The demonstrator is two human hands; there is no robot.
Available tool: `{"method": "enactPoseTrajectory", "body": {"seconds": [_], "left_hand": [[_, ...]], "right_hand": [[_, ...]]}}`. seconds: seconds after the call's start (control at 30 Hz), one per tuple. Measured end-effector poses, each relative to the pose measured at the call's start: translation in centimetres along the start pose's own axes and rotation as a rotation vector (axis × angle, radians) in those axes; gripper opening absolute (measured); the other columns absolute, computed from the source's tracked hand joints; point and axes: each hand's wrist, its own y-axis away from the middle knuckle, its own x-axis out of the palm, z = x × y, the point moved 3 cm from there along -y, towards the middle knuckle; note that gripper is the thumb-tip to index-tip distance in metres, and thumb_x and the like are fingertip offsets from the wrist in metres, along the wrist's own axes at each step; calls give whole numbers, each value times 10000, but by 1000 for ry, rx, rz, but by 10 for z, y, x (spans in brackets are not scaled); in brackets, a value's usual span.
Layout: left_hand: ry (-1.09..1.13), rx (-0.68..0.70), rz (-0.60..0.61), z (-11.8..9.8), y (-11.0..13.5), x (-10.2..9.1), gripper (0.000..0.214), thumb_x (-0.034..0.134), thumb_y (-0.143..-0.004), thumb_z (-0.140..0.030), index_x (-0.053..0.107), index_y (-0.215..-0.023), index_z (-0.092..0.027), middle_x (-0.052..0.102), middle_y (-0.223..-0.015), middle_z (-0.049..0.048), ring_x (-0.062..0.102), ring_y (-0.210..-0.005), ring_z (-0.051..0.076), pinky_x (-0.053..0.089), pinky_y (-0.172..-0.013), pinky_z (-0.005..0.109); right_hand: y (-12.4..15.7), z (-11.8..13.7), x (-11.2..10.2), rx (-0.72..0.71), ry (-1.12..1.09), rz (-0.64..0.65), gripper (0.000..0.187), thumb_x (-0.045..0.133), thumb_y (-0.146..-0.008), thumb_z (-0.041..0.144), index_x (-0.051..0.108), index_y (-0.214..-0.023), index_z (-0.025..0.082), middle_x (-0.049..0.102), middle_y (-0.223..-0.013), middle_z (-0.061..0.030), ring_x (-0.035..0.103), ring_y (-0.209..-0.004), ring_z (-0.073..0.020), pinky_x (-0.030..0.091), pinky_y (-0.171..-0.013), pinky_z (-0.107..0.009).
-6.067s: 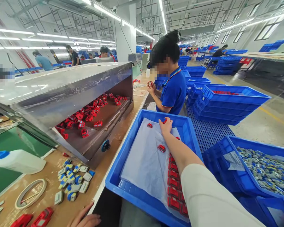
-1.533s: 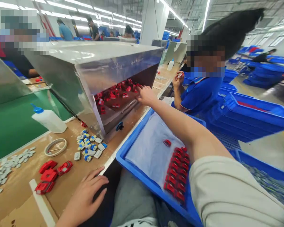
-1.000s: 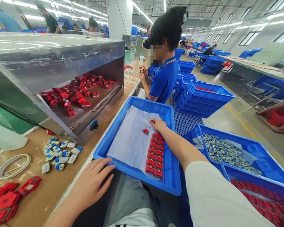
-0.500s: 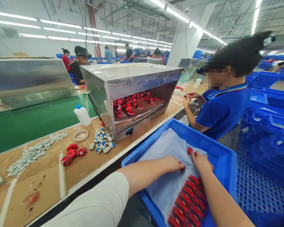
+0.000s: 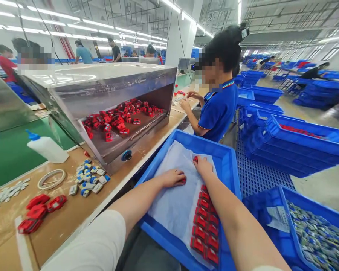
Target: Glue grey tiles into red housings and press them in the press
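Note:
My right hand (image 5: 203, 166) pinches a small red plastic part (image 5: 196, 159), shaped like a toy car body, over the white liner (image 5: 169, 210) in a blue tray (image 5: 230, 160). To its left, my left hand (image 5: 173, 178) curls its fingers round another red part, which shows only at the fingertips. Both hands are low, near the liner's upper half. Below my right hand, rows of red car-like parts (image 5: 201, 226) lie side by side on the liner, partly hidden by my right forearm.
A metal box (image 5: 141, 82) with a heap of red parts stands on the workbench (image 5: 56, 233). Beside it are a white bottle (image 5: 49, 148), a tape roll (image 5: 51, 179) and small grey-blue pieces (image 5: 92, 177). A co-worker (image 5: 217, 109) sits ahead; blue crates (image 5: 299, 150) are stacked right.
The view has swung right, bringing more crates into sight. My right hand still holds its red part near the liner's top, and my left hand stays to its left with its own.

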Motion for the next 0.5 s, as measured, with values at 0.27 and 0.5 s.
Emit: {"method": "enactPoseTrajectory", "body": {"seconds": [0.27, 0.5], "left_hand": [[-30, -79, 77, 23, 15, -46, 379, 693, -1011, -471, 664, -1232, -165, 739, -1247, 75, 707, -1057, 165, 527, -880, 237], [-260, -502, -83, 7, 64, -159, 225, 517, -1084, -259, 687, -1192, -160, 747, -1160, 127, 702, -1115, 261, 513, -938, 381]], "right_hand": [[-4, 28, -31, -86, -127, -68, 551, 375, -1103, 529, 498, -1485, 151, 693, -1257, -218, 754, -1038, -322, 560, -885, -412], [-10, 170, -132, -568, -423, -311, 576, 358, -1090, 628, 428, -1523, 255, 659, -1419, -132, 692, -1209, -295, 550, -933, -381]]}}
